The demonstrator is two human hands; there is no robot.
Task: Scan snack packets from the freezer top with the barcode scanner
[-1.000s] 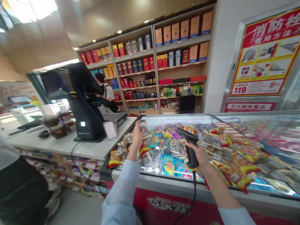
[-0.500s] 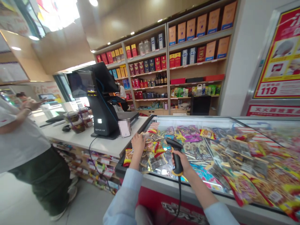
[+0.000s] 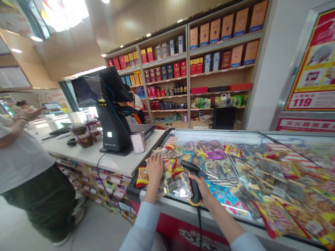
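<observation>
My right hand point(image 3: 201, 186) is wrapped round the handle of a black and yellow barcode scanner point(image 3: 191, 166), its cable hanging down in front of the chest freezer point(image 3: 167, 201). The scanner head points left, above the snack packets on the glass top. My left hand point(image 3: 155, 169) lies palm down on small packets near the freezer's left edge, fingers stretched out. A red and yellow snack packet point(image 3: 142, 177) is just left of it, and another such packet point(image 3: 177, 168) lies between my hands. What is under my left palm is hidden.
Loose packets point(image 3: 277, 174) spread across the freezer's right side. On the white counter point(image 3: 123, 164) at left stand a checkout terminal point(image 3: 115, 122) and plastic tubs point(image 3: 85, 134). A person point(image 3: 23, 157) stands at far left; another point(image 3: 136, 103) is behind the counter. Shelves of boxes line the back.
My left hand has shifted slightly down and flattened over the packets. The scanner in my right hand has moved a little left and down.
</observation>
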